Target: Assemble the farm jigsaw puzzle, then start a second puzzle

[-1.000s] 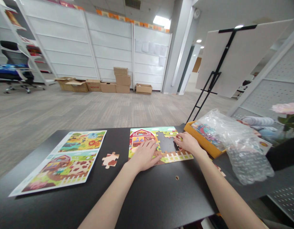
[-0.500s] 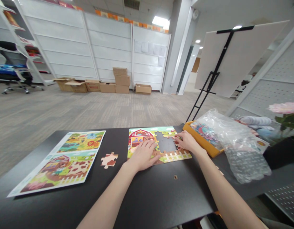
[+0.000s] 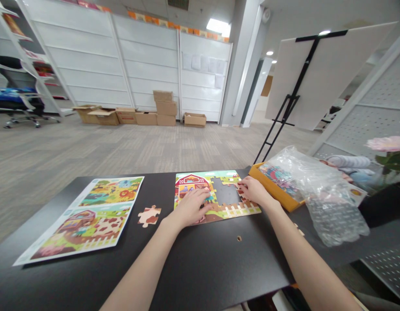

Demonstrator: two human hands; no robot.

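Note:
A partly assembled farm jigsaw puzzle (image 3: 190, 179) lies on the black table, with a red barn on its left and a white fence along its lower edge. A gap inside it shows the dark tabletop. My left hand (image 3: 191, 206) rests on the barn side, fingers stretched out and holding nothing. At the gap's right edge, my right hand (image 3: 253, 190) has bent fingers closed on a brown puzzle piece (image 3: 241, 193), mostly covered by them. One loose pink-and-brown cow piece (image 3: 149, 216) lies left of the puzzle. Beside my right forearm, another loose piece (image 3: 299, 230) is partly hidden.
A printed picture sheet (image 3: 89, 229) lies at the left of the table (image 3: 200, 268). On the right are a yellow box (image 3: 274, 190) of puzzle pieces, a clear plastic bag (image 3: 326, 211) and a dark vase with a pink flower (image 3: 388, 144). An easel (image 3: 292, 97) stands behind.
My left hand has slid slightly left and down across the puzzle, showing more of the picture near its fingertips. My right hand stays at the gap's right edge, almost unmoved.

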